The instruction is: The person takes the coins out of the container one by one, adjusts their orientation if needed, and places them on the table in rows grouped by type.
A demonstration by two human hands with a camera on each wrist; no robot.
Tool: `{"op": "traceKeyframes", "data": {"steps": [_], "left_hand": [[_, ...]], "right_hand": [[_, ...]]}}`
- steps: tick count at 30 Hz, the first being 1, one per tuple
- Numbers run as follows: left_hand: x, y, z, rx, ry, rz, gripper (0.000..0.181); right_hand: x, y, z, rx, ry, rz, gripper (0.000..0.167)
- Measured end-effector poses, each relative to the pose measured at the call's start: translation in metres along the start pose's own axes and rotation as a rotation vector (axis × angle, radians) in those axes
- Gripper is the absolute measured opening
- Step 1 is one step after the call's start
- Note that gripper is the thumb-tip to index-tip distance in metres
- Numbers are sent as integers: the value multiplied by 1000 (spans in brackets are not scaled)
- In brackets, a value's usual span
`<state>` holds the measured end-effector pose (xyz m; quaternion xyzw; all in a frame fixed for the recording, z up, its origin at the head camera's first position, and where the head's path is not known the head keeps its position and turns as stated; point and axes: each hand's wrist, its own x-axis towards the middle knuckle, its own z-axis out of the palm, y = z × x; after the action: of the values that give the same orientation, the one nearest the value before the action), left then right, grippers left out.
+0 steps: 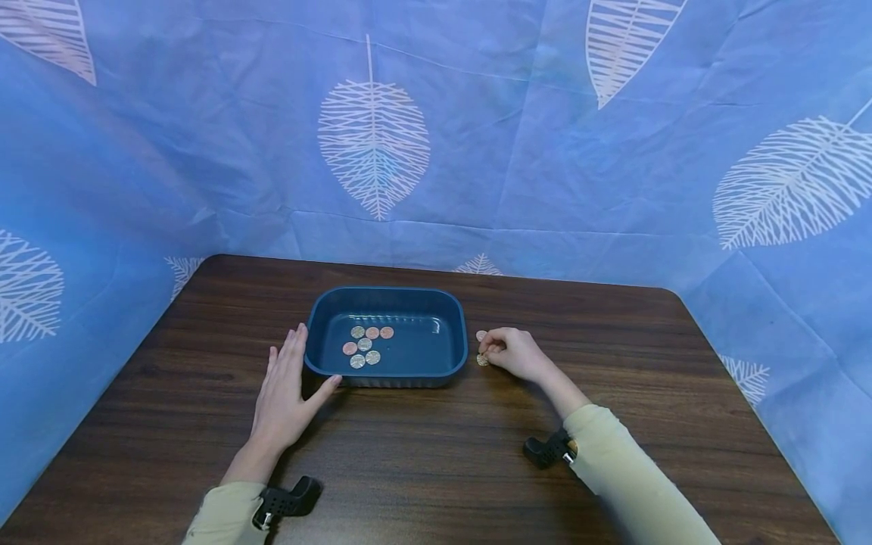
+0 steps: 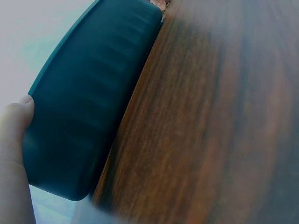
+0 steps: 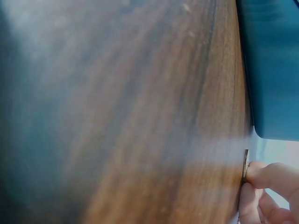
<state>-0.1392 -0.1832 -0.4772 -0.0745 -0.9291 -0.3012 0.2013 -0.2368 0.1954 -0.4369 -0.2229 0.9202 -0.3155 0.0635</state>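
Observation:
A dark blue rectangular tray stands on the table, several silvery and copper-coloured coins lying flat on the left part of its floor. My left hand rests against its left end with fingers extended; the thumb touches the front wall near the corner. Just right of the tray, my right hand has its fingers curled down at the tabletop. Thumb and fingertips pinch a gold-toned coin, seen edge-on in the right wrist view. A copper-coloured coin lies just beyond these fingertips, partly hidden.
The brown wood-grain table has rounded far corners. Blue cloth with white leaf prints hangs behind it and along both sides. Each wrist wears a black camera mount on a strap.

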Motion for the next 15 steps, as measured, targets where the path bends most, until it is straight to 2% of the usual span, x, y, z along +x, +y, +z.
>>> {"op": "traceKeyframes", "data": {"steps": [8,15], "left_hand": [[-1,1,-1,8,-1,-5,90],[0,1,0,9,-6,-5,89]], "right_hand": [[4,-9,-10,46,34,31,11],[21,-38,-21,95,123,4,14]]}}
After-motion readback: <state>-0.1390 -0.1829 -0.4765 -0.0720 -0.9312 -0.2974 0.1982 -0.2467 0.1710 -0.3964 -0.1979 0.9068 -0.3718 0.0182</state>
